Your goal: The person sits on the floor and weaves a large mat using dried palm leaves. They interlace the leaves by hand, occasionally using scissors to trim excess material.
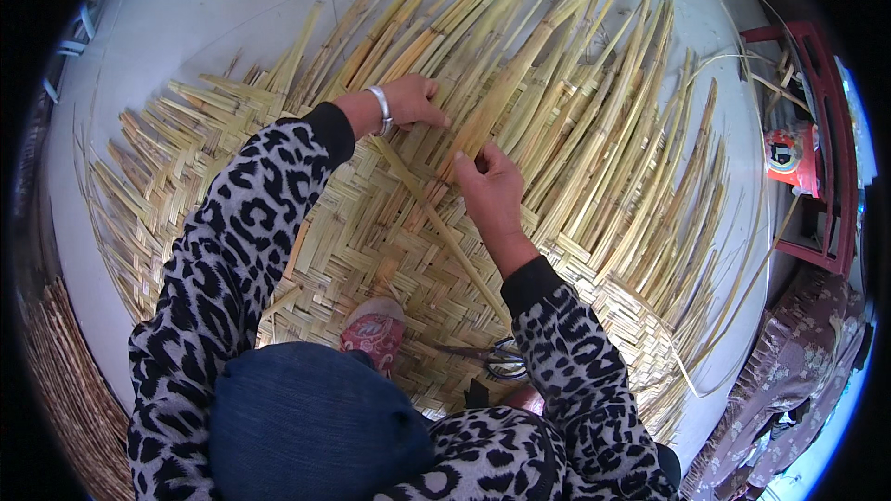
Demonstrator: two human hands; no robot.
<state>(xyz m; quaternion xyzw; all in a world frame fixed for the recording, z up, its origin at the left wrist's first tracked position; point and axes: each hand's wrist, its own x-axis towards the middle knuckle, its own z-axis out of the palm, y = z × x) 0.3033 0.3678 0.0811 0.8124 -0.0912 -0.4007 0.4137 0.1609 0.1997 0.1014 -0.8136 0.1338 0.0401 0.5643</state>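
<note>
Weaving, I'd judge: the right hand (492, 190) pinches a cane strip (477, 125) toward the mat's (357, 213) far edge, left hand's (410, 100) grip unclear; next calls for tucking.

Mat (357, 241) of flat split stalks, straw-yellow with green and tan streaks, partly woven. Lying flat across most of the frame, from far left to lower right. Tightly woven in the centre and lower centre, in a slanting, stepped zigzag pattern. Fringed along the left, top and right with loose ends (640, 144), unwoven, fanned outward, uneven in length, very long toward the top and right. At upper centre, a wide strip (534, 44), yellow-green to brown, slanting toward the upper right over its neighbours, slightly blurred low down. Below, a narrow strip (453, 239), resting on the weave, running diagonally from centre toward lower right.
</note>
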